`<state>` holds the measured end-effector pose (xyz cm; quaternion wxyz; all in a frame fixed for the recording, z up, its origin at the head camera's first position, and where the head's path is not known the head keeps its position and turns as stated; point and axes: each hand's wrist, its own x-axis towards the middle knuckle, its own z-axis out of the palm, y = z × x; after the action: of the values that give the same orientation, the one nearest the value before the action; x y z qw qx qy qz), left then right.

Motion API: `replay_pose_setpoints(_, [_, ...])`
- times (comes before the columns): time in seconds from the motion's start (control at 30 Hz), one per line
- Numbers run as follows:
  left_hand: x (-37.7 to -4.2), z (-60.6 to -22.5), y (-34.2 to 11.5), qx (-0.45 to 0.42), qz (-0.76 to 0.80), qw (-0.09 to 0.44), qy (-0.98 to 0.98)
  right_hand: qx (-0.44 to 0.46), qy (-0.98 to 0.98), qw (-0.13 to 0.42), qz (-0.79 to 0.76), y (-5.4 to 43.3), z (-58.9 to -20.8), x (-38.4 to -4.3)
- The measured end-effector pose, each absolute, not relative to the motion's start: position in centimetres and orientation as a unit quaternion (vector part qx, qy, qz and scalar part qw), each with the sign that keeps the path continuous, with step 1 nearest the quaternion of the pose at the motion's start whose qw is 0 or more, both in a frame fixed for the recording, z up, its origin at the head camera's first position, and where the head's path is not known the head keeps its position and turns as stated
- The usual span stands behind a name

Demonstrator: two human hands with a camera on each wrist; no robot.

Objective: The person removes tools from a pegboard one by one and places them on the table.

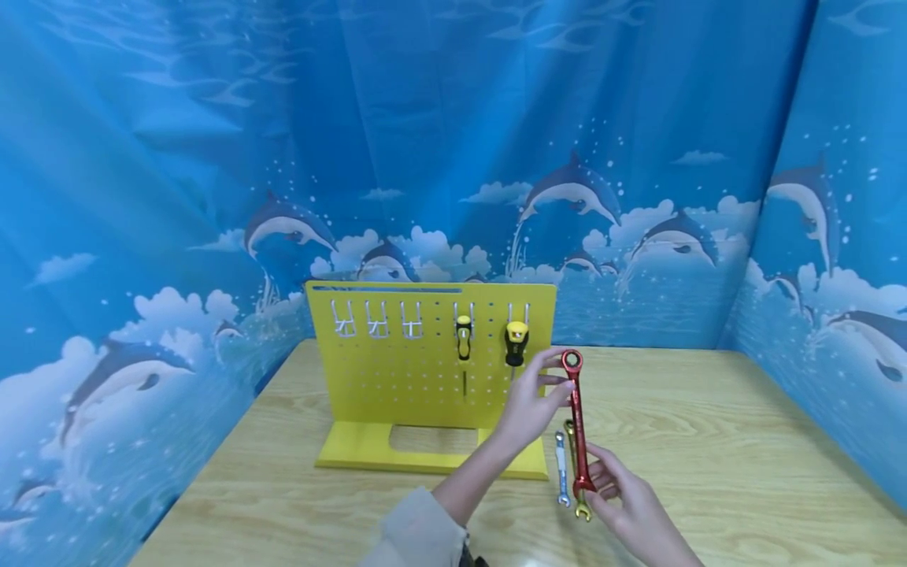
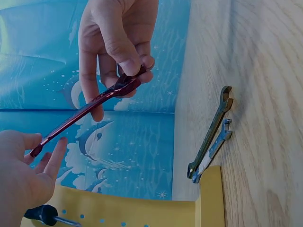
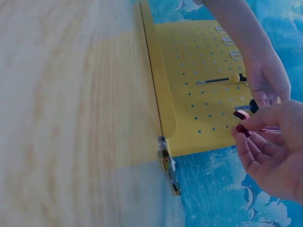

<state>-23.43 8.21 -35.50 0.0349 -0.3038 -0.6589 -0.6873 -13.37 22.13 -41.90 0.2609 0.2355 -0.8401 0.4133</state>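
Observation:
A red combination wrench [image 1: 577, 429] is held up off the table between both hands, ring end up in the head view. My left hand [image 1: 533, 403] pinches it near the ring end, thumb and fingers spread about the shank. At the open-jaw end, my right hand [image 1: 631, 504] pinches it between thumb and fingers, as the left wrist view also shows. Below it on the table lie a gold wrench [image 1: 583, 510] and a smaller silver-blue wrench [image 1: 562, 468], side by side.
A yellow pegboard [image 1: 397, 386] stands on its base behind the hands. Two yellow-and-black screwdrivers, a slim one [image 1: 464, 337] and a thicker one [image 1: 516, 344], hang on its right half. White wire hooks [image 1: 378, 323] line its upper left. A blue dolphin-print curtain [image 1: 439, 157] surrounds the table.

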Motion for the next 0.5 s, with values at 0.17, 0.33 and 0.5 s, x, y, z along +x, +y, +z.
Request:
replay_pose_setpoints(0.17, [-24.3, -35.7, 9.4, -0.311, -0.676, 0.067, -0.665, 0.214, -0.848, 0.255, 0.412, 22.7, -42.1, -13.3])
replay_pose_setpoints(0.33, [-25.0, -36.1, 10.4, -0.316, -0.669, 0.070, -0.669, 0.205, -0.846, 0.260, 0.419, 23.1, -42.3, -13.3])
replay_pose_setpoints(0.5, [-25.6, -36.8, 11.3, -0.316, -0.647, 0.064, -0.691, 0.183, -0.848, 0.260, 0.423, 23.6, -42.8, -13.3])
